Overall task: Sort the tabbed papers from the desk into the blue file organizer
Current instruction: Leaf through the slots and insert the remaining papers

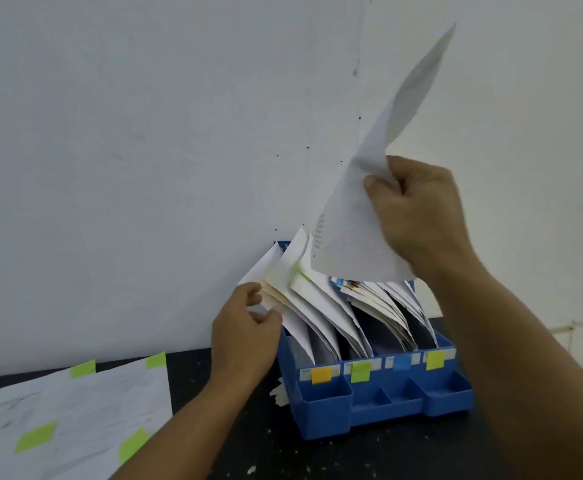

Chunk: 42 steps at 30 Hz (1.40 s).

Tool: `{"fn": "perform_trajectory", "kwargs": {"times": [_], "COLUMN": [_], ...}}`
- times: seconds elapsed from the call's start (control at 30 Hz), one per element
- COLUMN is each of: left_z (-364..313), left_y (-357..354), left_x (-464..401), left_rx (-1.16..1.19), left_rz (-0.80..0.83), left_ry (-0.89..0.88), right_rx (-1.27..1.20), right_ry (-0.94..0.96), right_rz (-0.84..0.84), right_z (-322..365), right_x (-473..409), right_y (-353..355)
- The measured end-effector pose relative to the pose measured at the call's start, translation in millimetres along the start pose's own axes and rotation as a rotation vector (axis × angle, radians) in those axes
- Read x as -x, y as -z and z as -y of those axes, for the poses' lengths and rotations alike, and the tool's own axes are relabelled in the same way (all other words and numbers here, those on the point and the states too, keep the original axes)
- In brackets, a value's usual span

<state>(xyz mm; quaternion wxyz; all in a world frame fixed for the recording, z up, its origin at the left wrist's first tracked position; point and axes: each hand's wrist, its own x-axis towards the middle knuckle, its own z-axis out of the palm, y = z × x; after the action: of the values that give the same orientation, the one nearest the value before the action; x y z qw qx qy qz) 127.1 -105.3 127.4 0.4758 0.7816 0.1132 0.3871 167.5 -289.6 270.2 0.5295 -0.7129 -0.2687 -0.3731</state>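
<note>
Papers (321, 320) stand packed in the blue file organizer (380, 403) against the wall (144, 133), leaning left in their slots. The right hand (418, 216) pinches one sheet (369, 188) between thumb and curled fingers, holding it high above the organizer. The left hand (245, 334) grips the leftmost bundle, fingers curled on its edge. More green-tabbed sheets (65, 417) lie on the dark desk (214, 445), at the left. Coloured labels (361, 371) mark the organizer's front.
</note>
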Motion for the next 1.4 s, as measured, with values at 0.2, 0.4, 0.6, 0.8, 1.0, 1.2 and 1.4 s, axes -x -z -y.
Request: {"fn": "perform_trajectory", "kwargs": {"times": [0.2,0.4,0.6,0.8,1.0,1.2,1.4], "left_z": [-3,3,-5,-1,7,9,0], "left_y": [-20,-28,-35,-43,-50,-52,-58], "left_x": [-23,-33,-45,-43,-44,-42,-43], "left_rx": [-0.018,-0.01,0.299,0.535,0.423,0.419,0.35], "left_rz": [-0.001,0.038,-0.014,-0.018,-0.058,-0.081,-0.072], "left_ry": [0.062,0.118,0.34,0.429,0.32,0.255,0.138], "right_rx": [0.205,0.369,0.437,0.422,0.489,0.074,-0.115], "right_ry": [0.059,0.214,0.306,0.249,-0.131,-0.484,-0.567], "right_rz": [0.075,0.171,0.202,0.201,0.278,0.207,0.091], "right_z": [-11,-17,-21,-46,-84,-134,-155], "right_x": [-22,-11,36,84,96,89,64], "right_y": [-32,-57,-80,-96,-90,-81,-56]}}
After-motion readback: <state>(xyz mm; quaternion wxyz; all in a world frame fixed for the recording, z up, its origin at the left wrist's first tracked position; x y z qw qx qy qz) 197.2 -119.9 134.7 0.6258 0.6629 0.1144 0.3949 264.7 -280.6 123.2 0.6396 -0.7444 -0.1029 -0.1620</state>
